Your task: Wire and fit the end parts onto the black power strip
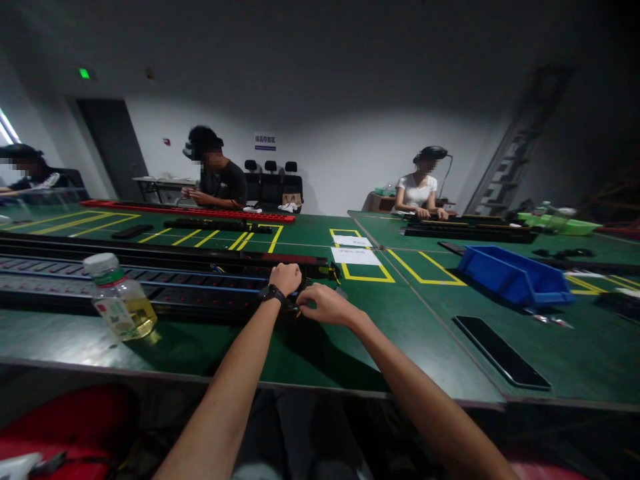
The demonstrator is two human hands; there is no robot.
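Observation:
A long black slotted rail assembly (200, 297) with blue strips and small red spots lies across the green table. At its right end my left hand (286, 278), with a dark watch on the wrist, is curled closed, its fingertips hidden. Close beside it, my right hand (325, 303) is closed in a pinch at the same end; whatever sits between thumb and finger is too small and dark to make out. Behind my hands, a second black rail (320, 268) ends in yellow and black wires.
A bottle of yellow liquid (123, 300) stands in front of the assembly. To the right are a blue bin (515, 275) and a phone (501, 351). Paper labels (355, 256) lie near yellow tape lines. Across the table, people work at a red rail (190, 210) and black rails (465, 230).

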